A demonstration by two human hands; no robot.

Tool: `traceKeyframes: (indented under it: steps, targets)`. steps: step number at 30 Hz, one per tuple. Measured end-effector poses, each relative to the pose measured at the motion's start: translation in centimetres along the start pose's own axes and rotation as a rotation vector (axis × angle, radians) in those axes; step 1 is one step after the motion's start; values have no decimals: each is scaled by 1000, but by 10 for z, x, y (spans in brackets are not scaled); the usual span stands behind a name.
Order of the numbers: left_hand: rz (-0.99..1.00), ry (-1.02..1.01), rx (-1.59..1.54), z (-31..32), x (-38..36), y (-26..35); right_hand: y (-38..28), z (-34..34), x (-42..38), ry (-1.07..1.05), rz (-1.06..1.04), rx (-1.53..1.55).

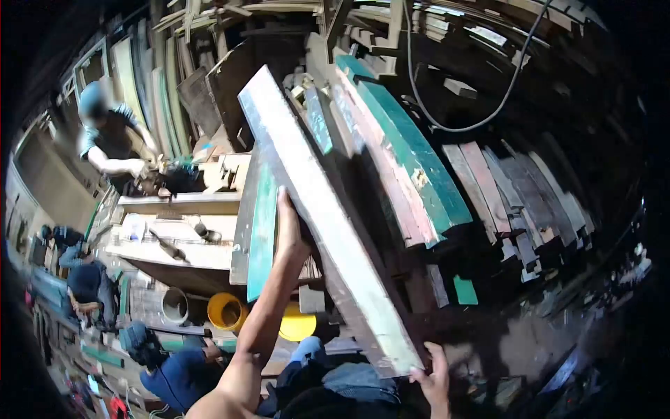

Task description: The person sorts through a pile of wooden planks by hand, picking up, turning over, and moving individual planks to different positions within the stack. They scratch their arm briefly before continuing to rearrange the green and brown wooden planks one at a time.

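Observation:
A long wooden beam with a worn whitish face slants across the middle of the head view, its far end raised at upper left. My left hand holds its left edge about midway along, with most of the fingers hidden behind the wood. At the near lower end, my right hand grips the corner between thumb and fingers. Just left of the beam, beyond my left forearm, lies a green-painted board. To the right rests a thick green-painted beam beside pinkish, scuffed wood.
A co-worker stands at a wooden bench on the left; other people crouch at lower left. A yellow bucket and a grey bucket stand below the bench. Stacked planks lie at right, under a hanging cable.

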State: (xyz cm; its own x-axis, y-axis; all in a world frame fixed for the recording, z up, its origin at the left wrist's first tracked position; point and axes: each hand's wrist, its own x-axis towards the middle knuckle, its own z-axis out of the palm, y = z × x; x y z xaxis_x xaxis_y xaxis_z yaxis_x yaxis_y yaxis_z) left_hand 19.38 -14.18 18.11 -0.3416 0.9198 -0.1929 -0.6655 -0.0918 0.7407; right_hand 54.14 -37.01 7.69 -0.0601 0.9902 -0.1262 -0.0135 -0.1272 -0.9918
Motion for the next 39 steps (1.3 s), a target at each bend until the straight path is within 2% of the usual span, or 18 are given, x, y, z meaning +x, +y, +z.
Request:
traceKeyframes:
  steps: [2,6,7,10,11,13,16,18,20,22,23,24,26,27,30,32,35,39]
  targets:
    - [2,-92,-21,-54,60,0,-2,40,16,-52,64,-24]
    - [-30,18,155,-93,115,29,-18,119,38,-33,122,99]
    - [45,-117,168,-118,136,27,-17,134,40,1,169,101]
    - [-41,55,191,-138,172,32,1,164,53,-23,221,161]
    - [-40,49,192,-134,172,35,5,173,53,41,197,60]
    - [-65,114,425,-118,164,45,7,183,60,28,230,64]
    - [-86,-7,371,-181,236,11,11,205,59,103,262,143]
    - [-36,26,595,-168,242,14,2,216,56,266,275,152]
    - [-113,1,471,-142,234,13,-23,209,73,91,421,-159]
    - [3,150,760,-142,240,2,-44,234,86,391,-280,-954]
    - [123,178,1123,-166,269,-21,-42,242,86,375,-280,-865]
    - [140,179,1107,-176,280,-34,-36,246,90,364,-293,-776]
    - [318,109,555,-193,283,-51,-30,251,99,278,-473,-746]
    - [370,129,813,-172,261,-36,-25,254,109,208,-569,-726]
    - [393,-82,602,-157,260,-24,-8,263,131,-54,-800,-792]
    - [407,-68,656,-157,255,-29,-5,272,139,-47,-861,-931]
    - [333,-63,369,-151,254,-27,7,268,137,-98,-1001,-862]
    - [318,-110,332,-149,274,-26,-4,269,142,-53,-959,-811]
